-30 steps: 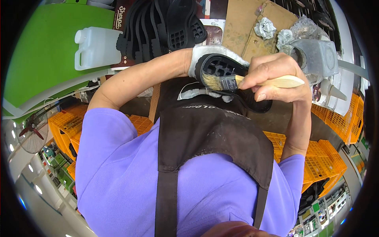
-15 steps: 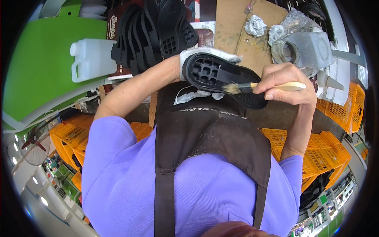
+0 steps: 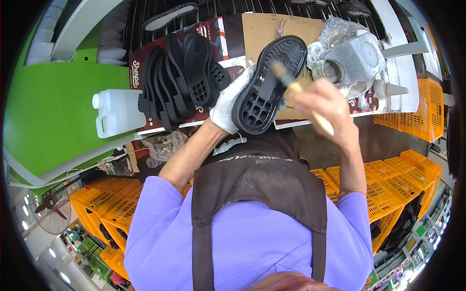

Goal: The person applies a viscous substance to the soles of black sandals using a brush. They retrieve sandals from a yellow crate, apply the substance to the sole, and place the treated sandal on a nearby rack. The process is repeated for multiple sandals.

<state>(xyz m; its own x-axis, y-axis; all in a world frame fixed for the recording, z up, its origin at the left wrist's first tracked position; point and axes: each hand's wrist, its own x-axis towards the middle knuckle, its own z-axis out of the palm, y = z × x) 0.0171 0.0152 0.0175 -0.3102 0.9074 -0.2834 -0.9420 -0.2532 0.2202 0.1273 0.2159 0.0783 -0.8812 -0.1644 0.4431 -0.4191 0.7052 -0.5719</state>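
In my left hand (image 3: 232,103), which wears a white glove, a black shoe sole (image 3: 264,87) is held tilted with its toe end up and to the right. Its hollow inner side, with a grid of pockets at the heel, faces me. My right hand (image 3: 323,104) is bare, somewhat blurred, and closed round the pale handle of a paintbrush (image 3: 295,88). The brush's bristles are at the upper middle of the sole; blur hides whether they touch. Left of my gloved hand, several more black soles (image 3: 200,72) stand and lean in a row on the table.
A white plastic jug (image 3: 121,112) stands on the green surface (image 3: 58,111) at left. At right a clear plastic container (image 3: 357,60) lies on its side beside crumpled plastic, with a nozzle bottle (image 3: 390,89) near it. Cardboard (image 3: 257,36) covers the table's middle. Orange crates (image 3: 383,177) stand below.
The sole has moved up and away from my apron, and its toe has swung from lower right to upper right. The brush has followed, its bristles now pointing up and left.
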